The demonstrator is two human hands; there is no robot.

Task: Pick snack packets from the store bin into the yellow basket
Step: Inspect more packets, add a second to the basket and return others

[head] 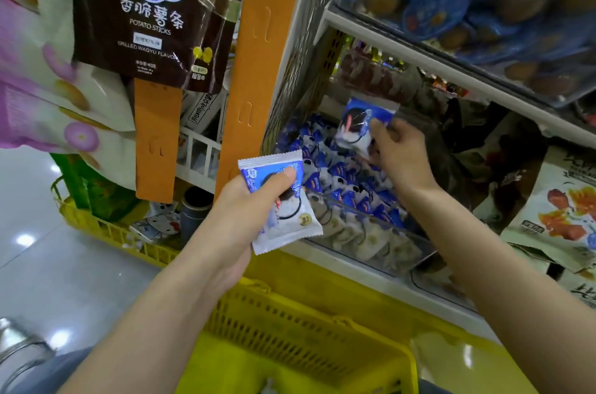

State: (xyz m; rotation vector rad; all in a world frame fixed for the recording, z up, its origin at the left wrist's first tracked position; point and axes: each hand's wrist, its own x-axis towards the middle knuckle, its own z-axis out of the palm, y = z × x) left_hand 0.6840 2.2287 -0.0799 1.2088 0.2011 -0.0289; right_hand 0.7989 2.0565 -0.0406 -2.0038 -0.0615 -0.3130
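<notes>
Just above the store bin [371,242], mid-scene: gripping one snack packet [361,126] in the right hand [400,161], lifted clear of the heap. Nearer and left, pinching a second packet [290,226] in the left hand [245,216], thumb across its face. Probably light, soft and crinkly, with slick film and crushable filling; best taken gently by the flat body or a crimped end. Heaped in the bin, many like loose packets [338,180]. Nearest, under both arms, the yellow basket [290,322]; cannot tell what lies inside.

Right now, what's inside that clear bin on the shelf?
A heap of blue-and-white snack packets lies in the clear bin. The right hand grips a lifted packet above the heap, covering some; lower layers are hidden.
</notes>
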